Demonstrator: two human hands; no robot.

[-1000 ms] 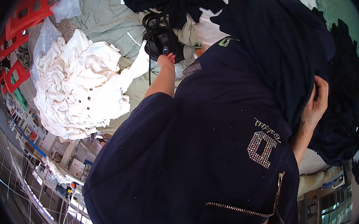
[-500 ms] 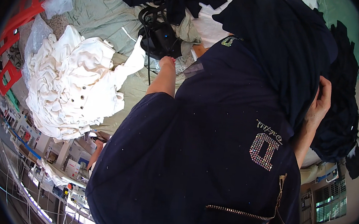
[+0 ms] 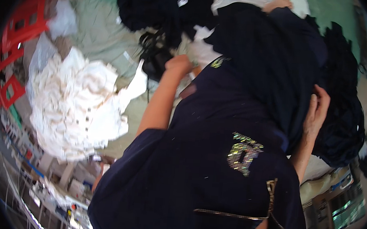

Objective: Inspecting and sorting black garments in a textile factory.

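Note:
My left hand (image 3: 178, 64) is stretched forward, its fingers curled into a fist on the edge of a black strappy bundle (image 3: 154, 59) lying on pale green cloth. My right hand (image 3: 317, 109) is raised at the right and grips the edge of a large dark navy garment (image 3: 279, 66) that hangs in folds in front of me. A navy top with a glittering emblem (image 3: 242, 152) and a gold zip fills the lower middle and covers my upper arms. The picture is blurred around the left hand.
A heap of white ruffled garments (image 3: 77, 105) lies at the left. Red plastic frames (image 3: 19, 21) stand at the far left. Pale green sheeting (image 3: 103, 29) covers the surface. More dark clothes (image 3: 158, 3) are piled at the top, and another heap (image 3: 343, 128) at the right.
The view has shifted and blurred. My left hand has closed into a fist beside the black bundle. My right hand keeps its grip on the navy garment.

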